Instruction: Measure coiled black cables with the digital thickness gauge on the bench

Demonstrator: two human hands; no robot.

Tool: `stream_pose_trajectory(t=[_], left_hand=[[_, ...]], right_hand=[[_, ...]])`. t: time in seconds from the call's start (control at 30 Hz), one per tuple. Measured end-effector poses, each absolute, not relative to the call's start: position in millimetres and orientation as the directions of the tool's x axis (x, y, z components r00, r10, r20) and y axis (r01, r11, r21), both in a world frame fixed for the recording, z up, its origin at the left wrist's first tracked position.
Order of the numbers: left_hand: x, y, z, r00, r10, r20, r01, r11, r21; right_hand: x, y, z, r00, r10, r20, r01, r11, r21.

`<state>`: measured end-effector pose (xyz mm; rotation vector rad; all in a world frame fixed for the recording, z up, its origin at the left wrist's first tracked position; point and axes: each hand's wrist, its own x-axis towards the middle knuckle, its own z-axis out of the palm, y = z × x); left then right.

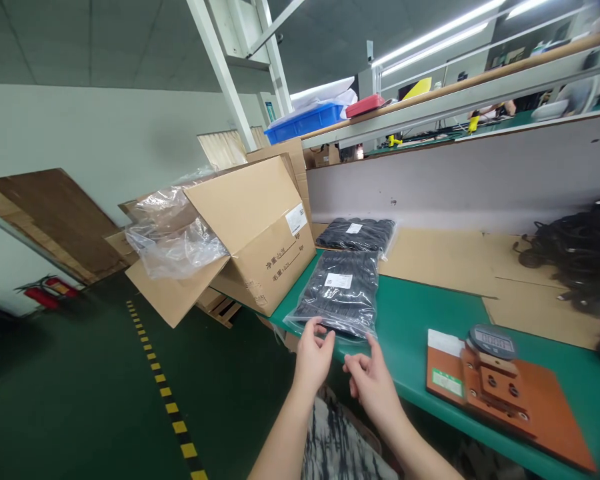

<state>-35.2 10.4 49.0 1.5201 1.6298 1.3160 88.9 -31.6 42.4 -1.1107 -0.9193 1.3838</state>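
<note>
A clear plastic bag (347,303) packed with black, closely stacked parts lies flat near the front edge of the green table, a white label on top. My left hand (313,353) is at the bag's near edge, thumb and forefinger apart, the fingertips at the plastic. At the near right corner is my right hand (373,380), its forefinger stretched toward the film and the other fingers loosely bent. Neither hand visibly grips the bag. Behind it lies a second labelled bag (365,235) of similar black parts.
Left of the bags, an open cardboard box (265,260) with plastic liner (177,247) spilling out overhangs the table edge. On the right sits a digital gauge (493,343) on an orange-brown board (555,413). Black cables (580,250) are heaped farther back; a shelf (455,93) runs above.
</note>
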Motion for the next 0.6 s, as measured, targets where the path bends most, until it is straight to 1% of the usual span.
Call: stream_pose_trajectory(t=[0.1,0.3,0.43,0.6], left_hand=[[-38.2,14.6,49.8,-0.189,0.966,0.178,0.354,-0.102,0.930],[-44.3,23.1,56.7,-0.120,0.991,0.065,0.258,-0.032,0.966],[-50.8,27.5,65.1,-0.094,0.995,0.017,0.240,0.006,0.971],[-59.5,27.5,69.6,-0.089,0.996,0.014,0.252,0.009,0.968]], right_hand=[[89.5,-28.8,44.5,-0.006,0.990,-0.143,-0.249,-0.140,-0.958],[88.8,-17.9,51.4,-0.033,0.978,-0.206,-0.332,-0.206,-0.921],[88.9,-5.9,59.0,-0.090,0.971,-0.219,-0.360,-0.237,-0.902],[88.9,7.4,70.7,-0.164,0.951,-0.263,-0.383,-0.307,-0.871]])
